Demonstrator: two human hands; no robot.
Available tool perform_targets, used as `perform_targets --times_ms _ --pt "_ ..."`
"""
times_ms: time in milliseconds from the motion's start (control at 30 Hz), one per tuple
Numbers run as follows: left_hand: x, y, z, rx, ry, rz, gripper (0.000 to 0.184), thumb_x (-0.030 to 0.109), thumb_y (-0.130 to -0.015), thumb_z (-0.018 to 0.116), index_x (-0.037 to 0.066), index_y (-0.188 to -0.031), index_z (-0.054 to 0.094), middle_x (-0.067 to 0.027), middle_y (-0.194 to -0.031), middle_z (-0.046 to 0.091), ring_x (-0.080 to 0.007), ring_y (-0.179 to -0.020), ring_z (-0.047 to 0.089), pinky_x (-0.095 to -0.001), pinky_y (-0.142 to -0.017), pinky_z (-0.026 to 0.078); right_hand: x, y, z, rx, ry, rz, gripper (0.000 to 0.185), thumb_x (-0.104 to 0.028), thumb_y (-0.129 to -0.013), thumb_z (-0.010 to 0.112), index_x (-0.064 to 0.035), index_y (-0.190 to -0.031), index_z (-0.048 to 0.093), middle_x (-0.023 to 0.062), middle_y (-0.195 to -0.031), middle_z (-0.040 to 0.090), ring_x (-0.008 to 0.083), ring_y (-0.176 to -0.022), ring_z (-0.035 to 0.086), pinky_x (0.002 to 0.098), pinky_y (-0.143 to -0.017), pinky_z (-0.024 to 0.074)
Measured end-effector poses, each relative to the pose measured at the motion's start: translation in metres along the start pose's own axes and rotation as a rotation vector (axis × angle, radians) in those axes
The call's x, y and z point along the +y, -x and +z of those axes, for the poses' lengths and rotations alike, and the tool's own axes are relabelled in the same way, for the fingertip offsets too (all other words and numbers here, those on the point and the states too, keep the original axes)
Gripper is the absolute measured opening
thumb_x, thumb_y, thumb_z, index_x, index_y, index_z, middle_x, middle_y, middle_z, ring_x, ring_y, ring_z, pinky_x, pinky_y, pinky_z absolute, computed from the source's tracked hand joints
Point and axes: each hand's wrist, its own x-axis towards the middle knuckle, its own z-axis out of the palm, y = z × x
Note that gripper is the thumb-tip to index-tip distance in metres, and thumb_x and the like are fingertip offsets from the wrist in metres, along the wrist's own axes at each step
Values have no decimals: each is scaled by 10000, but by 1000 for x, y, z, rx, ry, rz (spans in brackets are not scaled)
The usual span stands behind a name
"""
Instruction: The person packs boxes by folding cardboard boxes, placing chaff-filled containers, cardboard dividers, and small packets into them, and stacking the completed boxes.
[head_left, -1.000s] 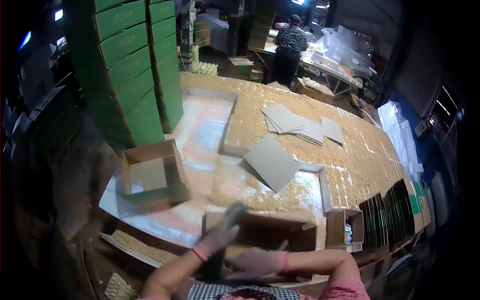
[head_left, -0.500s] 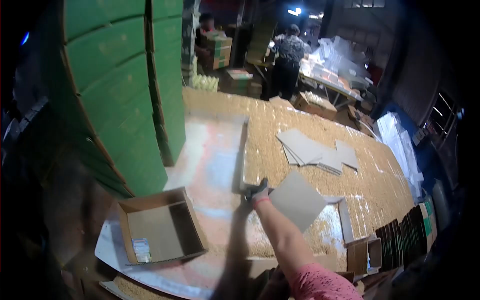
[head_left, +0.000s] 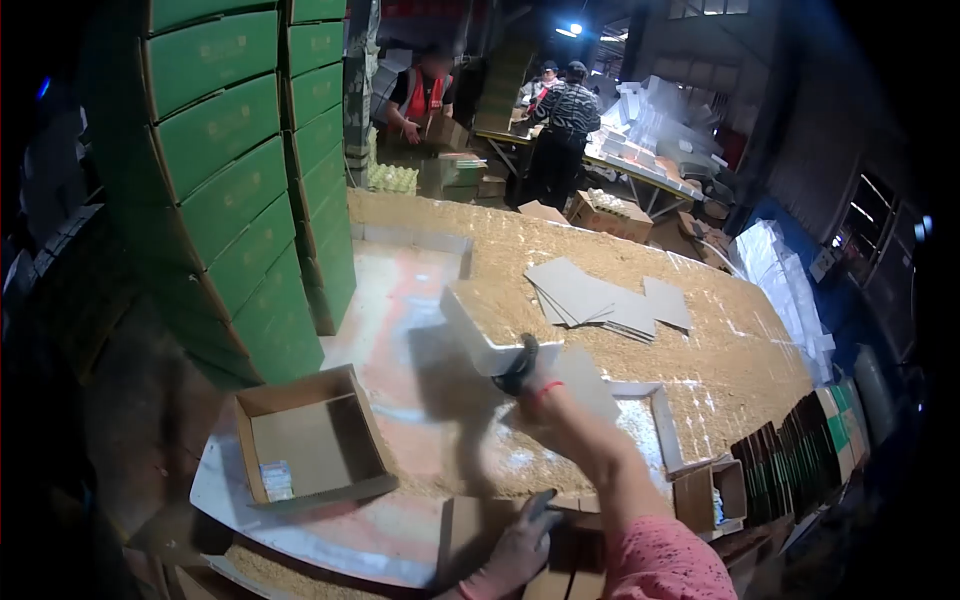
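Observation:
My right hand [head_left: 530, 368], in a dark-tipped glove, grips the near corner of a white-sided tray [head_left: 503, 318] with tan, sawdust-like material on top. The tray is raised off the surface, with a shadow to its left. At the bottom, my left hand [head_left: 522, 540] is beside an open cardboard box [head_left: 470, 535], its gloved fingers apart. A grey cardboard sheet [head_left: 585, 385] lies just right of the tray, partly behind my right arm. An open carton [head_left: 315, 437] with a small printed packet [head_left: 276, 480] inside stands at the left.
Tall green box stacks [head_left: 235, 150] rise at the left. More grey sheets [head_left: 590, 298] lie on the tan-covered surface [head_left: 740, 350]. At the right are a small box [head_left: 695, 495] and upright folded cartons [head_left: 790, 455]. Behind, a person in a red vest [head_left: 428, 95] holds a box; others are at a table.
My right hand has gripped the tray and raised it out of the tan-covered surface. My left hand has come into clearer view at the lower box. The person in the red vest shows more fully.

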Motion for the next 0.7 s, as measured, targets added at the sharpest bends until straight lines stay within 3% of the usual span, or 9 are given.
perform_targets --times_ms 67,133,233,300,400,567,633,667,700 --pt "26 -4 -17 -86 134 -122 426 -20 -741 438 55 -1139 571 -244 -1401 367 -383 -1331 340 -374 -1117 253 -51 68 -22 -471 17 279 544 -458 -869 586 -96 -1268 514 106 -1221 575 278 -1111 538 445 -971 436" --pt "20 -4 -20 -71 38 -67 462 -31 -717 432 39 -1157 553 -218 -1377 389 -356 -1345 328 -357 -1127 230 -100 151 -47 -635 207 280 557 -457 -873 573 -69 -1268 510 106 -1241 574 275 -1126 544 457 -980 433" --pt "17 -6 -23 -44 148 -164 551 -43 -694 421 16 -1238 488 -185 -1262 475 -285 -1332 349 -331 -1135 207 -155 231 -105 -556 292 218 584 -424 -897 559 -29 -1312 446 154 -1255 525 267 -1199 479 386 -1024 390" --pt "-24 -8 -9 228 293 -234 631 -71 -695 415 14 -1319 452 -162 -1297 479 -244 -1284 413 -299 -1115 244 -176 278 -163 -586 662 -361 461 -349 -934 524 -40 -1275 493 109 -1234 546 227 -1162 502 362 -1010 401" --pt "-31 -32 -24 295 148 -292 527 -84 -700 394 14 -1208 499 -94 -1109 552 -212 -931 579 -309 -849 484 -237 283 -250 -403 414 -18 311 -267 -961 491 -50 -1171 569 61 -1142 600 165 -1066 558 328 -953 450" --pt "47 -52 -12 189 309 -376 483 -88 -683 401 15 -1140 519 -72 -1062 551 -140 -904 536 -226 -841 444 -268 376 -243 -386 775 -6 465 -224 -925 556 -31 -1332 441 99 -1182 575 181 -1032 599 305 -898 509" --pt "51 -58 10 260 -212 99 487 -74 -709 408 9 -1175 519 -85 -1132 555 -157 -1026 542 -226 -902 427 -252 396 -217 -499 813 67 632 -243 -913 594 -43 -1430 291 130 -1228 540 183 -1046 603 277 -892 520" --pt "70 -56 18 158 4 -8 489 -58 -723 421 2 -1198 520 -109 -1195 539 -182 -1125 519 -251 -969 400 -241 388 -217 -518 902 76 703 -320 -907 609 -49 -1450 253 137 -1236 539 191 -1044 606 285 -868 531" --pt "81 -51 19 172 111 -37 471 -44 -735 424 -5 -1195 521 -118 -1185 543 -190 -1122 521 -260 -977 396 -227 387 -211 -459 1004 107 591 -334 -907 606 23 -1340 422 82 -1148 593 123 -985 606 224 -839 505"
